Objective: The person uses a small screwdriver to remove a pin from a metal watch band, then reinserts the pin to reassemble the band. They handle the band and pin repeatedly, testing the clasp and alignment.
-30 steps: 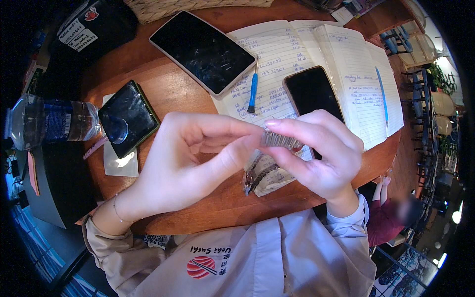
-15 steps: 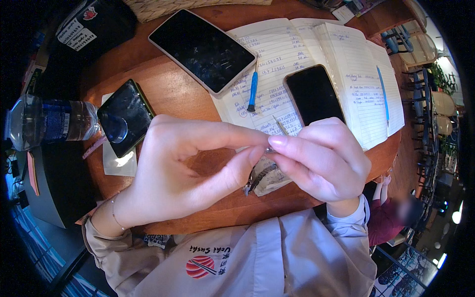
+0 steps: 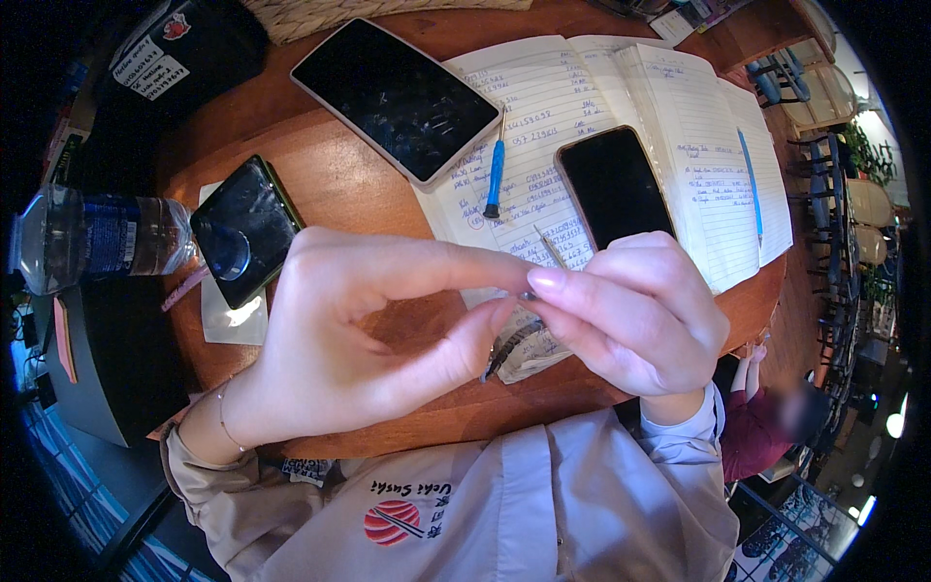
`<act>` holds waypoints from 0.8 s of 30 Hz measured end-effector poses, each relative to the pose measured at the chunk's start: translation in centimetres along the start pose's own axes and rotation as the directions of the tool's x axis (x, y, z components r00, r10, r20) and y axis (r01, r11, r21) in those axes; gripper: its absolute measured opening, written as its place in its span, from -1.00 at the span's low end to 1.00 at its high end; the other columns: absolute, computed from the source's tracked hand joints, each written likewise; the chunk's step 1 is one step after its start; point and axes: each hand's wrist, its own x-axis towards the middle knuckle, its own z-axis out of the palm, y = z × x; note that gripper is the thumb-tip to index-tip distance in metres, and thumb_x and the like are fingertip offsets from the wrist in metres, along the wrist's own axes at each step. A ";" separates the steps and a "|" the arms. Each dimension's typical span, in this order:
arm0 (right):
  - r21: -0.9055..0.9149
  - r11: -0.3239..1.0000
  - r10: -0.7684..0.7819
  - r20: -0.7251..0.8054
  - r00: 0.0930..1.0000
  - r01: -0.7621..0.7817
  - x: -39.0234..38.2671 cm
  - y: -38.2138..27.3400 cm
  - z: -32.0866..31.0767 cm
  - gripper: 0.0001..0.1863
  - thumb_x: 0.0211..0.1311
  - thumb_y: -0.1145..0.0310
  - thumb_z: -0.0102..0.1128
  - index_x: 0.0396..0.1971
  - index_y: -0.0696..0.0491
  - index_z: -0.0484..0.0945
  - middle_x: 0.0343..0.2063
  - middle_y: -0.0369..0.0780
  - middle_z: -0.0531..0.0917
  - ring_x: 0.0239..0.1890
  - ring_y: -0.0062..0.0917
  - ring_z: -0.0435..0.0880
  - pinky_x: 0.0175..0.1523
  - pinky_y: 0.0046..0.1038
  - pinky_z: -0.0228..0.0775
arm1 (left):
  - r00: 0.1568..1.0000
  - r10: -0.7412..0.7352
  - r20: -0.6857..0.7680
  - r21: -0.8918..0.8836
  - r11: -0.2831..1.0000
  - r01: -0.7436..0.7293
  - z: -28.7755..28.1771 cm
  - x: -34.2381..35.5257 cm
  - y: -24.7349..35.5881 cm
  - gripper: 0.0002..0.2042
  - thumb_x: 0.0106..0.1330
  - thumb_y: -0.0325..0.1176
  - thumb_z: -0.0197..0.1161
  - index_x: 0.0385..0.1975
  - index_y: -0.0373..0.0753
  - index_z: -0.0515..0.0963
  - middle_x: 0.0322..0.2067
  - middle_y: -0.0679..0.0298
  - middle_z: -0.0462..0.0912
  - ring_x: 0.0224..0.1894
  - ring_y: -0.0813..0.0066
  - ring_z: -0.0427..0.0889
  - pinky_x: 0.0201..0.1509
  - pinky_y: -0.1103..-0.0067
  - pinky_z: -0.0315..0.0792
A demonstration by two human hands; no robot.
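Left hand (image 3: 359, 349) and right hand (image 3: 630, 315) pinch a thin metal pin (image 3: 549, 246) together, fingertips closed on it, above the table (image 3: 330, 184); phone (image 3: 613, 186) at 12 o'clock.

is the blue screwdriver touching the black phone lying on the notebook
Apart. The head view shows the blue screwdriver lying on the open notebook with a strip of written page between it and the black phone.

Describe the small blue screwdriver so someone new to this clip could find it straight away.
Start at the open notebook covering the far right of the round wooden table. On its left page, between the tablet and the black phone, lies the blue screwdriver. It is short with a dark tip, unlike the long thin blue pen on the right page.
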 end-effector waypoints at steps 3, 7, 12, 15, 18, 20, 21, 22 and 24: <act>0.006 1.000 0.011 0.007 1.000 -0.011 0.2 -0.2 -0.1 -0.67 -0.27 0.47 0.25 -0.34 0.14 0.63 -0.55 -0.27 0.49 -0.57 -0.59 0.47 -0.53 -0.66 0.31 | 1.000 0.009 0.020 0.016 1.000 -0.009 0.0 0.0 -0.2 -0.84 -0.01 -0.63 0.19 -0.39 -0.45 0.58 -0.37 0.05 0.66 -0.30 0.37 0.67 -0.16 0.61 0.50; 0.020 0.999 0.026 0.023 0.999 -0.027 0.2 -0.3 -0.3 -0.67 -0.27 0.47 0.25 -0.35 0.15 0.63 -0.55 -0.27 0.49 -0.57 -0.58 0.48 -0.53 -0.65 0.32 | 0.999 0.019 0.026 0.047 0.999 -0.020 0.0 0.0 -0.3 -0.82 -0.03 -0.66 0.18 -0.38 -0.44 0.58 -0.35 0.06 0.66 -0.28 0.34 0.67 -0.14 0.58 0.51; 0.035 0.996 0.080 0.051 0.996 -0.082 0.3 -0.6 -0.5 -0.69 -0.27 0.50 0.24 -0.36 0.15 0.63 -0.54 -0.26 0.50 -0.57 -0.57 0.48 -0.52 -0.64 0.34 | 0.999 0.017 0.029 0.103 0.994 -0.020 0.0 0.0 -0.3 -0.81 -0.04 -0.67 0.19 -0.38 -0.43 0.58 -0.34 0.08 0.66 -0.28 0.34 0.67 -0.14 0.58 0.51; 0.039 0.995 0.094 0.059 0.994 -0.096 0.2 -0.6 -0.6 -0.69 -0.28 0.52 0.25 -0.36 0.16 0.63 -0.54 -0.25 0.51 -0.57 -0.56 0.49 -0.52 -0.62 0.34 | 0.999 0.022 0.034 0.124 0.992 -0.026 0.1 0.0 -0.4 -0.80 -0.06 -0.67 0.20 -0.37 -0.42 0.59 -0.34 0.09 0.66 -0.28 0.35 0.67 -0.15 0.59 0.52; 0.072 0.986 0.147 0.080 0.986 -0.153 0.3 -0.6 -0.6 -0.68 -0.31 0.52 0.29 -0.38 0.14 0.63 -0.53 -0.24 0.52 -0.57 -0.55 0.50 -0.53 -0.60 0.34 | 0.999 0.034 0.030 0.151 0.988 -0.038 0.0 0.0 -0.5 -0.80 -0.06 -0.66 0.22 -0.38 -0.41 0.59 -0.34 0.10 0.66 -0.28 0.35 0.67 -0.16 0.59 0.51; 0.100 0.967 0.225 0.110 0.968 -0.236 0.5 -0.6 -0.6 -0.69 -0.32 0.52 0.33 -0.40 0.13 0.64 -0.54 -0.23 0.54 -0.58 -0.55 0.51 -0.53 -0.59 0.34 | 0.998 0.060 0.011 0.177 0.982 -0.061 0.0 0.0 -0.4 -0.81 -0.05 -0.63 0.26 -0.38 -0.41 0.59 -0.35 0.10 0.66 -0.29 0.34 0.67 -0.18 0.59 0.52; 0.116 0.950 0.276 0.129 0.953 -0.290 0.6 -0.6 -0.5 -0.71 -0.31 0.53 0.34 -0.41 0.12 0.64 -0.56 -0.22 0.56 -0.59 -0.56 0.51 -0.53 -0.59 0.33 | 0.996 0.091 -0.001 0.223 0.971 -0.088 0.0 0.1 -0.3 -0.81 -0.05 -0.61 0.27 -0.38 -0.40 0.59 -0.36 0.11 0.66 -0.30 0.34 0.67 -0.19 0.59 0.52; 0.129 0.929 0.328 0.148 0.933 -0.347 0.5 -0.5 -0.4 -0.73 -0.29 0.53 0.36 -0.42 0.11 0.64 -0.57 -0.21 0.57 -0.61 -0.56 0.51 -0.53 -0.59 0.33 | 0.993 0.121 -0.012 0.268 0.957 -0.113 0.1 0.2 -0.4 -0.82 -0.04 -0.59 0.29 -0.38 -0.40 0.59 -0.37 0.11 0.66 -0.32 0.34 0.67 -0.21 0.59 0.52; 0.219 0.809 0.476 0.300 0.826 -0.546 0.2 -0.3 -0.5 -0.78 -0.24 0.54 0.37 -0.45 0.11 0.65 -0.61 -0.19 0.58 -0.64 -0.58 0.52 -0.53 -0.61 0.33 | 0.977 0.210 -0.021 0.415 0.891 -0.183 0.3 0.4 -0.2 -0.82 -0.03 -0.56 0.32 -0.37 -0.38 0.59 -0.39 0.11 0.66 -0.35 0.33 0.67 -0.23 0.59 0.52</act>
